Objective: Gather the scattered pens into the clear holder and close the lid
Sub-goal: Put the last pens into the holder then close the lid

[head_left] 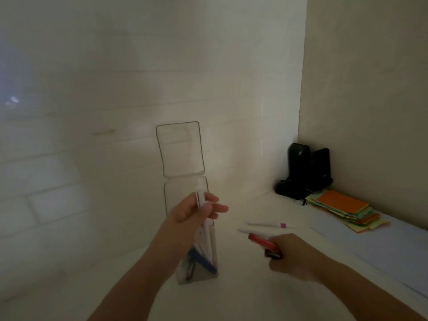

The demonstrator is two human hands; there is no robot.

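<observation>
A tall clear holder [209,258] stands on the white surface with its hinged lid [180,149] flipped up and open. Several pens, white and blue, stand inside it. My left hand [194,212] is closed around a white pen [201,198] at the holder's mouth, the pen upright and partly inside. To the right, my right hand [291,256] grips a red pen [261,243] low over the surface. Two white pens lie just beyond it: one with a pink band [271,225] and another [245,230] partly hidden by the red pen.
A black device [303,172] stands in the back right corner. A stack of coloured paper notes [345,209] rests on white sheets [370,246] along the right wall. A white brick wall rises behind the holder.
</observation>
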